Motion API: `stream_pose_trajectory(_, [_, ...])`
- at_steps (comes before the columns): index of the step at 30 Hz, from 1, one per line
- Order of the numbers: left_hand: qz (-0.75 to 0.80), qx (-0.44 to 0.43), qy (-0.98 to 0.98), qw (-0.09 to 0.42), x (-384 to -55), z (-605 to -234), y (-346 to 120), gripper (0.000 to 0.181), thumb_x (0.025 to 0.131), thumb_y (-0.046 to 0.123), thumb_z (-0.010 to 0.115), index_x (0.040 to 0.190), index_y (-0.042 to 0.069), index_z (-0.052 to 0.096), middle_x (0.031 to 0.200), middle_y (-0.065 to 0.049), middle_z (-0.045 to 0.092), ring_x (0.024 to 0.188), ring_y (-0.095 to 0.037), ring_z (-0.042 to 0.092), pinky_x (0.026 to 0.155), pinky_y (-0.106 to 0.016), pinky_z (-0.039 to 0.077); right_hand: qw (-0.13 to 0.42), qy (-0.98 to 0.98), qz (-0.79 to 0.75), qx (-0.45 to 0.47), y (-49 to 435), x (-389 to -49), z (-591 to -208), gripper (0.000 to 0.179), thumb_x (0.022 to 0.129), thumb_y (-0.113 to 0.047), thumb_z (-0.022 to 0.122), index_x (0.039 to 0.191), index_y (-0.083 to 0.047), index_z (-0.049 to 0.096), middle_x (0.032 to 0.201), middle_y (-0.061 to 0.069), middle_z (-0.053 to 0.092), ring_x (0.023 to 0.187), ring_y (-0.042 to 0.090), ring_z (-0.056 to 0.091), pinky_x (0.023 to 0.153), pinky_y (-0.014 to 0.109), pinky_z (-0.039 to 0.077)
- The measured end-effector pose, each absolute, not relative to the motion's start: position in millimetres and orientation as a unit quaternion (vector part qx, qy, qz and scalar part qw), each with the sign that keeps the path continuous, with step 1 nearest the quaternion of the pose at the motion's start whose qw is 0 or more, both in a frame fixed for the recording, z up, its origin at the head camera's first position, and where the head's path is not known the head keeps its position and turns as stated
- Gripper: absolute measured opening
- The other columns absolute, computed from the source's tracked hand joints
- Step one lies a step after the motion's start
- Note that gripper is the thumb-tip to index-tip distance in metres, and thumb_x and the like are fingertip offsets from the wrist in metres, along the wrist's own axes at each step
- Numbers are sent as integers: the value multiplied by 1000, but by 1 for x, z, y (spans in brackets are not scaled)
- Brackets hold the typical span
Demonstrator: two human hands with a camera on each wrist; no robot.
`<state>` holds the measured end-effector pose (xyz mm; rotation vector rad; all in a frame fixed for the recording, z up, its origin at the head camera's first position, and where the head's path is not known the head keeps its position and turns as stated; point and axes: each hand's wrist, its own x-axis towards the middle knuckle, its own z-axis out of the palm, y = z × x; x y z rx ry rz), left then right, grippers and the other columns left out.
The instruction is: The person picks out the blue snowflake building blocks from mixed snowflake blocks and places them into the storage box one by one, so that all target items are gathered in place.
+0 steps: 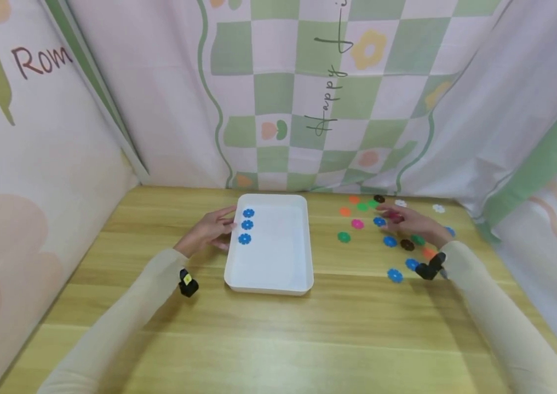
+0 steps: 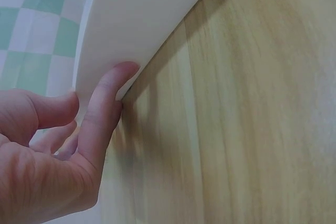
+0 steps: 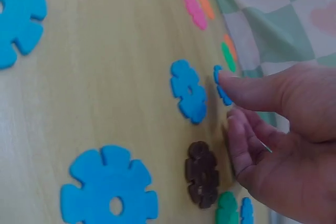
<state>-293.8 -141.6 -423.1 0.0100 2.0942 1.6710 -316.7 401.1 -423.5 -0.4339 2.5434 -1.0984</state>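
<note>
My left hand (image 1: 211, 230) holds the left side of a white tray (image 1: 278, 287); in the left wrist view one digit reaches its rim and another lies curved against the outer wall. Inside stand three blue flower-shaped discs (image 1: 247, 224) in a column along that side. Over the scattered discs on the right, my right hand (image 1: 408, 221) hovers with thumb and fingers apart and nothing visible between them. Its thumb tip overlaps a blue disc (image 3: 222, 94) in the right wrist view. Close by lie another blue disc (image 3: 188, 92) and a brown disc (image 3: 201, 174).
Pink (image 1: 357, 224), green (image 1: 344, 237), orange (image 1: 344, 212) and white discs (image 1: 438, 208) lie about the right hand on the wooden table (image 1: 278, 345). One blue disc (image 1: 395, 275) is nearest the front. A patterned curtain (image 1: 317, 98) hangs at the back edge.
</note>
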Motion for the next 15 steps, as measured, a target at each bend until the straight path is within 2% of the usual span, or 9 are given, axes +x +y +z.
stream_pose_trajectory(3, [604, -2, 763, 229, -294, -423, -141, 67, 109, 9, 54, 168, 22, 24, 169, -18, 31, 143, -43, 50, 77, -37, 68, 163, 896, -390, -135, 407, -322, -431, 56, 106, -15, 61, 153, 7, 39, 147, 32, 45, 129, 42, 47, 105, 45, 53])
stream_pose_trajectory(6, [603, -3, 764, 229, -295, -424, -141, 67, 109, 9, 54, 168, 22, 24, 169, -18, 31, 142, -43, 51, 76, -35, 68, 137, 905, -382, -128, 408, -324, -435, 49, 105, -15, 63, 145, 8, 47, 137, 28, 52, 118, 32, 52, 92, 29, 52])
stream_pose_trajectory(11, [605, 0, 763, 228, -295, -424, -142, 67, 109, 9, 54, 168, 22, 24, 170, -18, 31, 141, -43, 51, 74, -33, 68, 115, 920, -352, -130, 398, -320, -430, 39, 104, -9, 65, 136, 10, 55, 127, 29, 55, 109, 31, 56, 87, 29, 51])
stream_pose_trajectory(15, [604, -1, 763, 229, -295, -425, -141, 67, 109, 9, 54, 168, 22, 24, 170, -18, 30, 141, -42, 52, 74, -33, 68, 115, 929, -330, -124, 394, -320, -429, 35, 103, -5, 65, 133, 11, 55, 126, 32, 55, 111, 38, 57, 90, 37, 54])
